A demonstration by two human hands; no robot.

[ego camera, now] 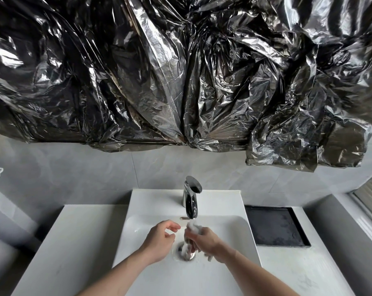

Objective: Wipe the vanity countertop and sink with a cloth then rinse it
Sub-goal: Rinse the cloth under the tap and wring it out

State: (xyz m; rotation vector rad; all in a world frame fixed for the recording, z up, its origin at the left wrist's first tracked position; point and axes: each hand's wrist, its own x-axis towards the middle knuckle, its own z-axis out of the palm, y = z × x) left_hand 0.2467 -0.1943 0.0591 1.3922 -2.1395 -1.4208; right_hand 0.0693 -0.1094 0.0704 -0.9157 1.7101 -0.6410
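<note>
Head view: I logged the right hand (204,240) bunched around the wet cloth (192,228), held right under the faucet (191,199) spout and over the sink (138,231) drain (186,252). Cloth hung roughly vertical, top wad poking above the fingers, tail trailing toward the drain. Left hand (159,240) sat just beside it, to its left, fingers loosely curled, pinching nothing (thumb and forefinger apart). I judged the left nearer for joining the wring.

white sink (151,201), chrome faucet (190,199), black tray (277,227), white cloth (193,228)
</note>
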